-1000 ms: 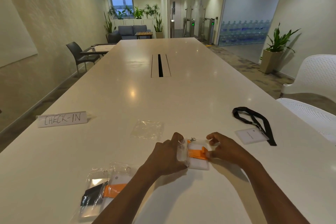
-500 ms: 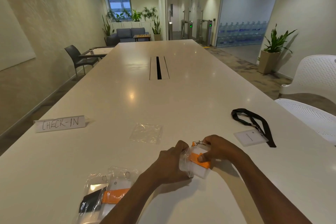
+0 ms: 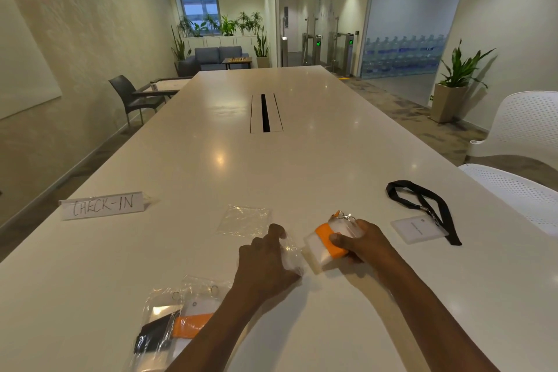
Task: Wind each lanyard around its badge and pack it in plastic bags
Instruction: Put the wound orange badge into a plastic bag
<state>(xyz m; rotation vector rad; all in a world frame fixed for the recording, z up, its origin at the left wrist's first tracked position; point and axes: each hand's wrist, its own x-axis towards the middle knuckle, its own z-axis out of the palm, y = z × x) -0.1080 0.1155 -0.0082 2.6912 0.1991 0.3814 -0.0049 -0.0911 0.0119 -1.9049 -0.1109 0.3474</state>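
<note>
My right hand (image 3: 363, 243) grips a white badge wound with an orange lanyard (image 3: 327, 243), its metal clip sticking out at the far end. My left hand (image 3: 265, 260) pinches a clear plastic bag (image 3: 291, 255) just left of the badge, its mouth toward the badge. An empty clear bag (image 3: 244, 219) lies flat beyond my left hand. Two packed bags (image 3: 172, 323), one with a black lanyard and one with orange, lie at the near left. An unwound black lanyard (image 3: 422, 202) with its white badge (image 3: 418, 229) lies to the right.
A "CHECK-IN" paper sign (image 3: 102, 205) stands on the long white table (image 3: 211, 145) at the left. Two white perforated chairs (image 3: 519, 190) stand at the table's right edge. A cable slot (image 3: 265, 113) runs down the table's middle.
The bag and badge were together between both hands; now my right hand has drawn the wound badge to the right, apart from the bag my left hand keeps.
</note>
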